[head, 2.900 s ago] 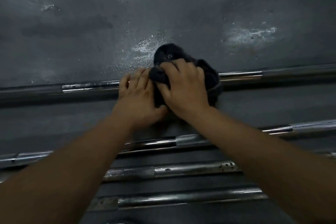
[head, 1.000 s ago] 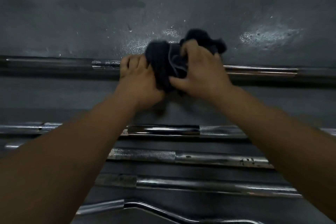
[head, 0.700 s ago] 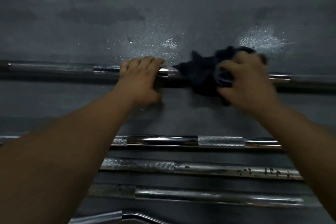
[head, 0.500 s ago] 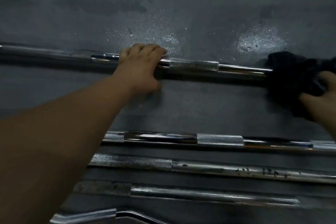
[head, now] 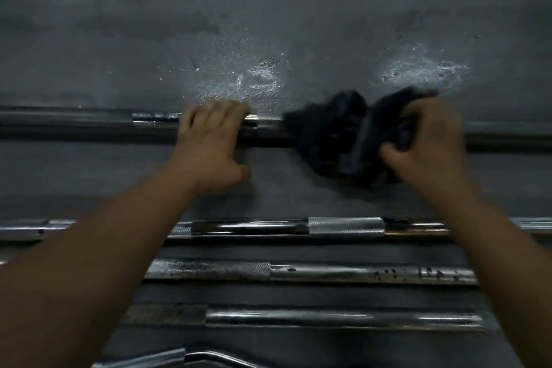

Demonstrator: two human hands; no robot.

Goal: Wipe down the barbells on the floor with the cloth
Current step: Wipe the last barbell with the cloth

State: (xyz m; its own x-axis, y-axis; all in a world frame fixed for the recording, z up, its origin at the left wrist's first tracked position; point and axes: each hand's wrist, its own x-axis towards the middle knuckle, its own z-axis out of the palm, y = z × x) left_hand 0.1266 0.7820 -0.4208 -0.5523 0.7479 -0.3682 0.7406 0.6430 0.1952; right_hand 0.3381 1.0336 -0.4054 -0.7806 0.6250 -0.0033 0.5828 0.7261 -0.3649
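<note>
Head view is showing you mid-stroke on the farthest barbell (head: 74,124), which is lying across the floor (head: 268,9). Your left hand (head: 209,143) is curling its fingers over that bar and steadying it. Your right hand (head: 427,143), well apart from the left, is clutching the dark cloth (head: 328,134), which is bunched over the same bar. Blur is hiding how fully the cloth is wrapping it.

Next, I judge, you are needing to run the cloth along the uncleaned length while stopping the bar from rolling. Your left hand is covering a stretch and blocking the cloth's leftward path.

Nearer you, a second barbell (head: 346,225), a third barbell (head: 328,273), a fourth barbell (head: 328,318) and a curved bar (head: 215,357) are lying parallel, seemingly awaiting wiping.
</note>
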